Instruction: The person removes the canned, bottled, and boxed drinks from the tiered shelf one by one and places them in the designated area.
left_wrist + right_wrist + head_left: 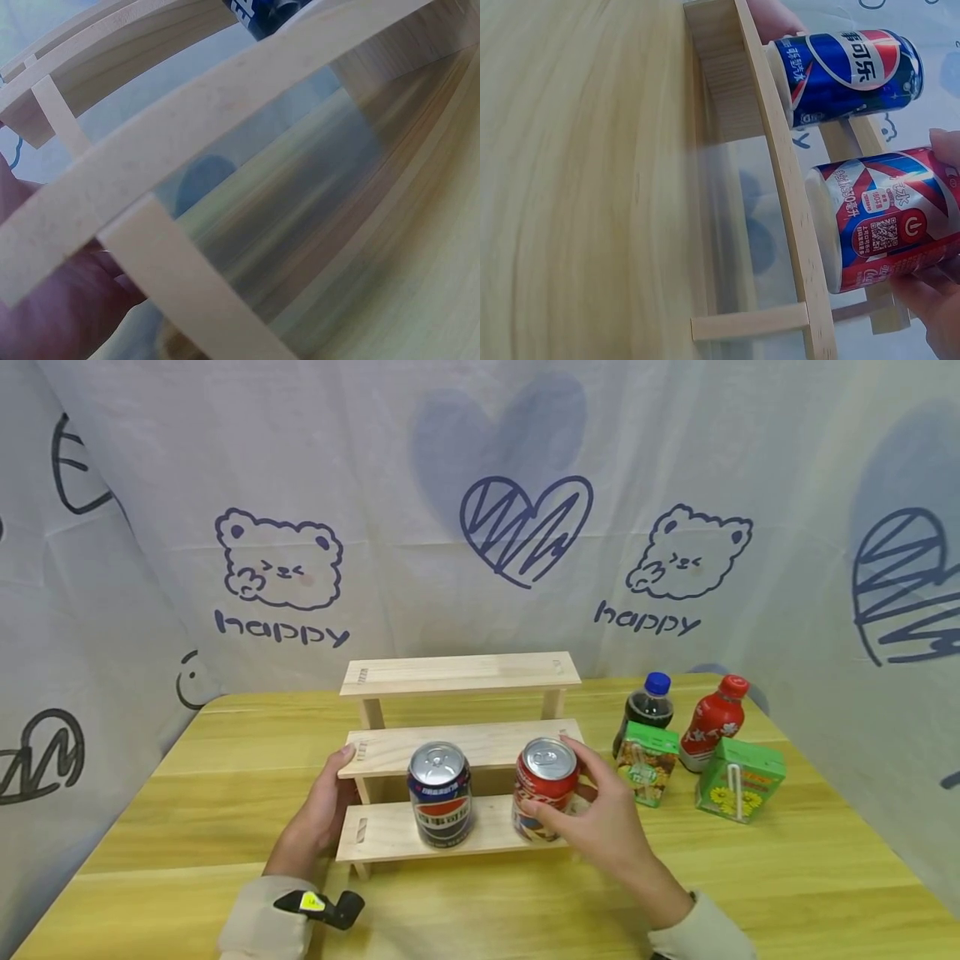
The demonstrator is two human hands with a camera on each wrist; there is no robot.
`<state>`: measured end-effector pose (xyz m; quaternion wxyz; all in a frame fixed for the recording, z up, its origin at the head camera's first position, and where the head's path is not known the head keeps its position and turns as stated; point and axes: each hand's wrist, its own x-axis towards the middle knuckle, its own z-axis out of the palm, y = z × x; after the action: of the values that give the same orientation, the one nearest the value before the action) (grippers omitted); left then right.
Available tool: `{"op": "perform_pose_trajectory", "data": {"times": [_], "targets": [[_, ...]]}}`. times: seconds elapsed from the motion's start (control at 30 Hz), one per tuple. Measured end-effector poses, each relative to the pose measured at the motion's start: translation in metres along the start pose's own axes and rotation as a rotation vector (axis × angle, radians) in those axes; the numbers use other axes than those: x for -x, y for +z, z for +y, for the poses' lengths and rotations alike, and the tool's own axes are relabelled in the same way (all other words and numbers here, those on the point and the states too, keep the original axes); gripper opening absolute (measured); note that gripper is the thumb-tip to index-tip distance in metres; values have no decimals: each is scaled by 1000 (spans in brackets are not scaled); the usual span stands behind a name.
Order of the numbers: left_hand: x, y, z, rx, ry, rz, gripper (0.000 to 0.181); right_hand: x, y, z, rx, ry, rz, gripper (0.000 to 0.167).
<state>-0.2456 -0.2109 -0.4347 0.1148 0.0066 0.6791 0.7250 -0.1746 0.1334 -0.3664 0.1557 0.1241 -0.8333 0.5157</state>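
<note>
A three-tier wooden shelf (461,673) stands on the table. My left hand (324,806) holds its left side by the middle tier, thumb tip at the board's corner; the other fingers are partly hidden. My right hand (611,818) grips a red cola can (546,787) between thumb and fingers, at the right part of the lowest tier. In the right wrist view, the red can's base (823,229) is at the tier's board. A blue Pepsi can (441,802) stands upright on the same tier, left of the red one.
To the right of the shelf stand a dark cola bottle (647,708) with a blue cap, a red bottle (714,722) and two green drink cartons (648,764), (741,781) with straws. A printed cloth (405,568) hangs behind the wooden table (225,777).
</note>
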Motion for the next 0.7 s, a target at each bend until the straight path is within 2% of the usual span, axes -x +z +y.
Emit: {"op": "perform_pose_trajectory", "data": {"times": [0.13,0.4,0.57,0.7], "targets": [[-2,-1,-3,-3,9,2,72,0,-6,0,13,17,11,79],[5,4,7,-11,5,-17,72,7,-22,6,24,-44,71,74],[11,8,12,-42,20,-23,77,10,-32,8,16,-32,94,73],[12,10,14,-32,8,-10,76,12,-40,12,37,-24,113,74]]}}
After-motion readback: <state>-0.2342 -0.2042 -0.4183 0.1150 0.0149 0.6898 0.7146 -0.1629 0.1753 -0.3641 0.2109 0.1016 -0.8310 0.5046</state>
